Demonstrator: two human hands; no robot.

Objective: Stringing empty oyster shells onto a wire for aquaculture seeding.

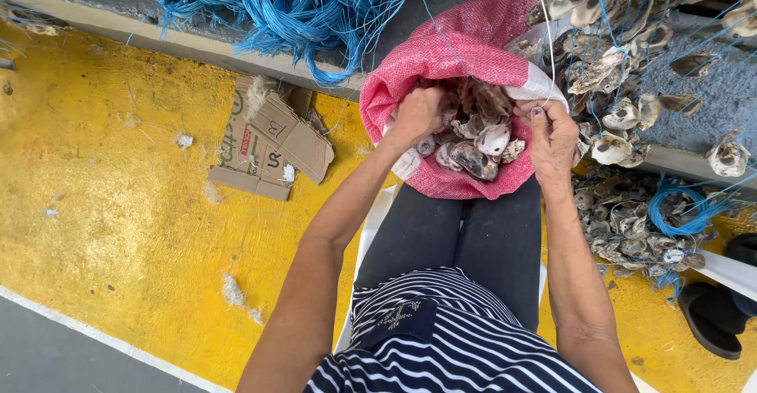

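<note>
The person sits on a white chair (371,227) with a pink woven sack (457,54) pulled open just past the knees, and it's full of oyster shells (477,145) — grey, brown and pearly ones piled in the mouth of the bag. The left hand (418,113) is down inside the sack's opening, fingers curled in among the shells; whether it actually has one in its grip can't be told from this angle. The right hand (552,137) is at the sack's right rim, fingers pinched narrow on the white edge of the bag and what looks like a thin line running up from it.

Just to the right of the sack hang more shells strung on blue cord (623,85), and another heap of shells lies on the floor beside a small coil of blue rope (678,212). A big tangle of blue line (300,7) sits above the concrete ledge at the top. Flattened cardboard (272,141) lies on the yellow floor (118,204) left of the sack — a black sandal (710,318) is at the far right.
</note>
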